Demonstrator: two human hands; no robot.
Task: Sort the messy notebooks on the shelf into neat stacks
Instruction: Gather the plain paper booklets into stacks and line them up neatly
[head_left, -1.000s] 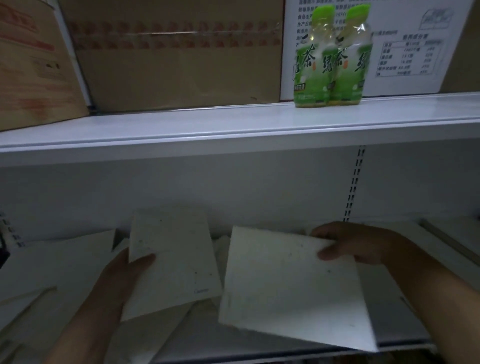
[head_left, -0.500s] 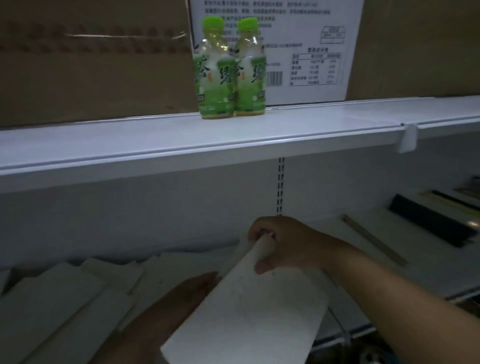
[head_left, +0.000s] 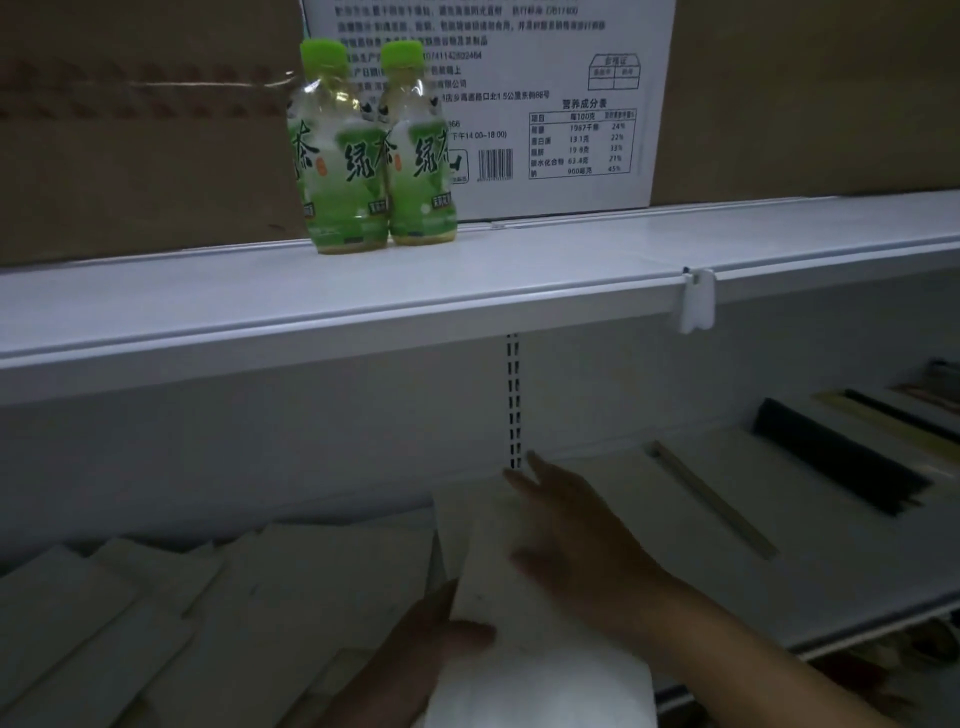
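At shelf (head_left: 675, 551): L hand (head_left: 415, 660) grips notebook (head_left: 545, 675) (R hand (head_left: 576, 540) atop).

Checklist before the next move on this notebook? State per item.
1. Right hand flat on the white notebook, fingers straight: ok.
2. Left hand has a grip on the notebook's left edge, thumb on top: ok.
3. Notebook squared to the shelf: not ok, it lies at an angle.
4. Loose notebooks on the left tidy: not ok, they are fanned and overlapping.
5. Room on the right: ok, bare shelf shows up to the thin strip.
6. A stack under the white notebook: cannot tell, hidden.
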